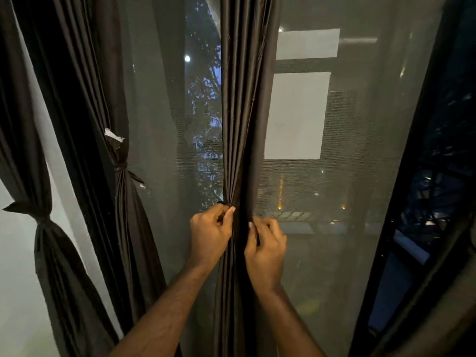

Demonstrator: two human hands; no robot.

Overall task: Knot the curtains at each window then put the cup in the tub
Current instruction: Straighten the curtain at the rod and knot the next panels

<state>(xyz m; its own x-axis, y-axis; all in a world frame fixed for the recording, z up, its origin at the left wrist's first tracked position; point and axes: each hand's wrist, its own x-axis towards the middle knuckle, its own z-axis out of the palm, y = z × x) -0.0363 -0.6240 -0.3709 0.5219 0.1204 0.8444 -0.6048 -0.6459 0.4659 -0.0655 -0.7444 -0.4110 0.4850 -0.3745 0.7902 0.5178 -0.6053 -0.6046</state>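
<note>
Brown curtain [242, 124], gathered between left hand [210, 234], right hand [266, 249]

Mesh screen [347, 176], dark window frame [412, 176]

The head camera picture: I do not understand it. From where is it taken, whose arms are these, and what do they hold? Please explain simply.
There is no machine here. A person wears one wide-angle camera on the head, looking forward and down, so the two bare arms reaching in from below are that person's own.

The left hand and the right hand each take a grip on the folds of the middle curtain, a dark curtain that hangs straight and is not yet knotted. To the left hang a tied curtain and, at the far left, a knotted curtain.

Behind them is a mesh screen, with trees and small lights outside in the dusk. No cup or tub is in view.
</note>
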